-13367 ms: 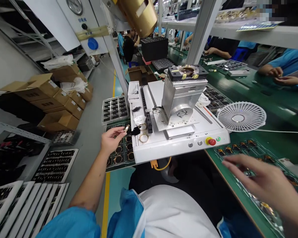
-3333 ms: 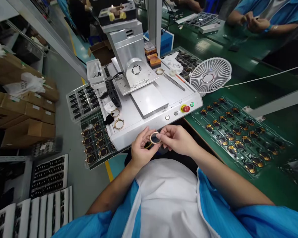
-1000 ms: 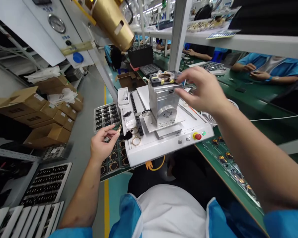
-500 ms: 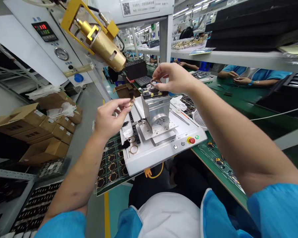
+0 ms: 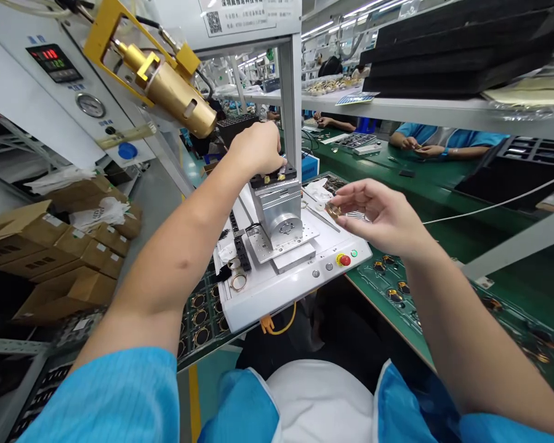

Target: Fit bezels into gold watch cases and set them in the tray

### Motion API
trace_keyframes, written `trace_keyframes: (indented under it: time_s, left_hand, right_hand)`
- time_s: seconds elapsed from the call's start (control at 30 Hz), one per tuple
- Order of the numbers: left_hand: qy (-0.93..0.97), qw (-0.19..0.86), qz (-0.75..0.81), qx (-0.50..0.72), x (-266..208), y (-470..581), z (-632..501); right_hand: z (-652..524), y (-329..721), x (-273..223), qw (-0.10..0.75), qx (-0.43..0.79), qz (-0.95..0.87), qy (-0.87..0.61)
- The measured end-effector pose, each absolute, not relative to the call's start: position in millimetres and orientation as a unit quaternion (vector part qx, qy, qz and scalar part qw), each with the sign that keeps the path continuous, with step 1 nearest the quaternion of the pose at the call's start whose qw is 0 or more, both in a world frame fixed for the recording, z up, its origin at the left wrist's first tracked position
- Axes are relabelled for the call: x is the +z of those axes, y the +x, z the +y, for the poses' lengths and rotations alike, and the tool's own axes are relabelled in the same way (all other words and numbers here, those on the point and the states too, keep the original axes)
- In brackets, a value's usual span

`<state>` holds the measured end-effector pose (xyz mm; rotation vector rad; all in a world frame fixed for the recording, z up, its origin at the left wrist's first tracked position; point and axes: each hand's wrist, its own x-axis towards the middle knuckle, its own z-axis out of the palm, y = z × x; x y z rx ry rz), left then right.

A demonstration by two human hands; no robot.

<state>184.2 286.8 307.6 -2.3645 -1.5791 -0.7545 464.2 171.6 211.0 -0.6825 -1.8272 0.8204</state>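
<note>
My left hand [image 5: 258, 147] reaches over the black fixture [image 5: 273, 178] on top of the silver metal block [image 5: 279, 212]. Its fingers curl downward at the fixture, and what they grip is mostly hidden behind the hand. To the right of the block, my right hand [image 5: 378, 212] pinches a small gold-rimmed watch case [image 5: 333, 210] between thumb and fingers, clear of the machine. On the left of the white machine bed [image 5: 268, 295] lies a loose gold ring [image 5: 238, 282], near a black rail.
A gold dispensing cylinder [image 5: 182, 101] hangs tilted at upper left. Red stop button [image 5: 345, 260] sits on the bed's front. Trays of round cases [image 5: 200, 317] lie left, others [image 5: 394, 295] right. A co-worker's hands [image 5: 425, 147] are across the green table.
My left hand has moved right and forward onto the fixture. My right hand has come away from it, down and right, with the watch case. The view has shifted slightly.
</note>
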Motion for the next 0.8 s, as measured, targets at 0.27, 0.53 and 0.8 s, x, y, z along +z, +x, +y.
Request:
trace_keyframes:
  time_s: [0.27,0.53,0.8]
  left_hand:
    - [-0.848,0.004,-0.474,-0.237,318,164,233]
    - [-0.813,0.054,-0.535,-0.222,303,170,227]
    - [-0.805,0.062,-0.529,-0.26,269,174,201]
  right_hand:
    - [156,508,133,0.492,0.456,-0.62,-0.408]
    - [137,524,62,0.45,0.517,-0.548,-0.48]
    - [137,544,22,0.4,0.447,-0.586,-0.544]
